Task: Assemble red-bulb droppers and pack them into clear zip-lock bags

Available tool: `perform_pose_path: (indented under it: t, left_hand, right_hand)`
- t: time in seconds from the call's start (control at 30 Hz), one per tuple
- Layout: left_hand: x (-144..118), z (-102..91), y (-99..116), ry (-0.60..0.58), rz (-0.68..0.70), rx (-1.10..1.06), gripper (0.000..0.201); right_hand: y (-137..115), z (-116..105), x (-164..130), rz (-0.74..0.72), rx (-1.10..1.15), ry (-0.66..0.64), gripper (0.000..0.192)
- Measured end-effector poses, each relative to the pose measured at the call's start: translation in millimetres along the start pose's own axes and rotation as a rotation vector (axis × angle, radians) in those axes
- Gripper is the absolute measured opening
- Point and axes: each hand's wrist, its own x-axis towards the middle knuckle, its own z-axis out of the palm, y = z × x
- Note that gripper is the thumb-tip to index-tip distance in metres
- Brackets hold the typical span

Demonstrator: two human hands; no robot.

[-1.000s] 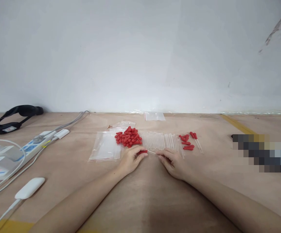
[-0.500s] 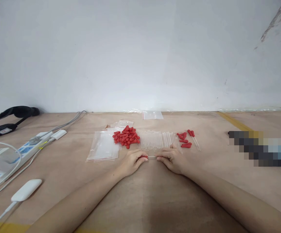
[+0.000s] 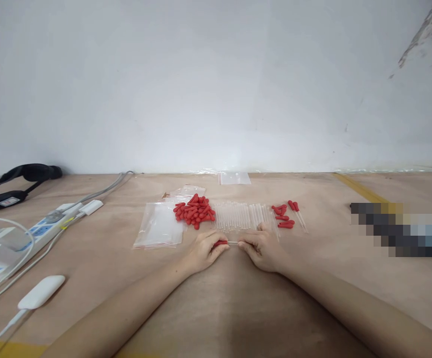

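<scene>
My left hand (image 3: pixel 207 252) is closed on a red rubber dropper bulb (image 3: pixel 221 242). From the bulb's end a clear dropper tube (image 3: pixel 233 243) runs across to my right hand (image 3: pixel 260 247), whose thumb and fingers pinch it. Whether the tube sits inside the bulb is hidden by my fingers. Just beyond my left hand lies a pile of red bulbs (image 3: pixel 194 211). A row of clear tubes (image 3: pixel 234 215) lies behind both hands. Several loose red bulbs (image 3: pixel 281 217) and two droppers with red bulbs (image 3: pixel 297 213) are to the right.
Flat clear plastic bags (image 3: pixel 158 226) lie left of the pile, and a small bag (image 3: pixel 234 178) lies by the wall. A power strip (image 3: pixel 40 231) with cables, a white adapter (image 3: pixel 41 292) and a black strap-like object (image 3: pixel 22 185) occupy the left. At right is a blurred dark area (image 3: pixel 391 228).
My right hand has shifted slightly left, towards my left hand. More of the red bulb now shows between my left fingers. Both hands still grip the same pieces.
</scene>
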Motion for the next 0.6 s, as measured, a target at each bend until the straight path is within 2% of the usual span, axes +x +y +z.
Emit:
perform_pose_path:
  t: [0.47,0.6]
  left_hand:
    - [2.0,0.2,-1.6,-0.065,0.058,0.074,0.018]
    - [3.6,-3.6,-3.7,0.052,0.046,0.09,0.02]
  right_hand:
    - [-6.6,0.9,5.2,0.008,-0.037,-0.077,0.027]
    - [-8.8,-15.5,8.1,0.011,-0.08,-0.109,0.027]
